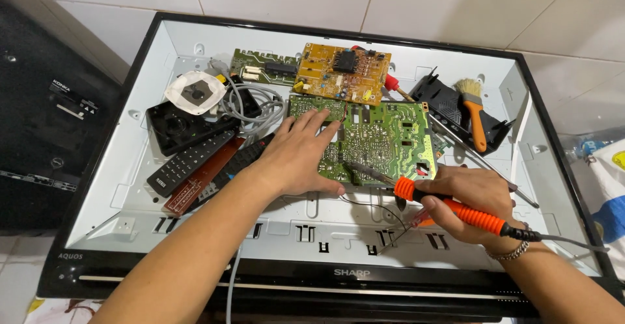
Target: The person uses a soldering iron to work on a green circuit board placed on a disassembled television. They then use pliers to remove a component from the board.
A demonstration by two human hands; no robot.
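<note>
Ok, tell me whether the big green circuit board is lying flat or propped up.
Flat. The green circuit board lies solder side up on the white panel, pressed down by the left hand; the right hand holds the soldering iron to it.

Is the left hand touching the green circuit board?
Touching. The head view shows the left hand lying flat with its fingers resting on the left edge of the green circuit board.

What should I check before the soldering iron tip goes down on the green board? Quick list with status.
1. Left hand pins green circuit board flat: ok.
2. Right hand grips soldering iron on its orange handle: ok.
3. Tip over the board's lower edge, contact with a joint: cannot tell.
4. Left fingers clear of the tip: ok.
5. Loose thin wires lie right under the iron: not ok.
6. Tip heated: cannot tell.
</note>
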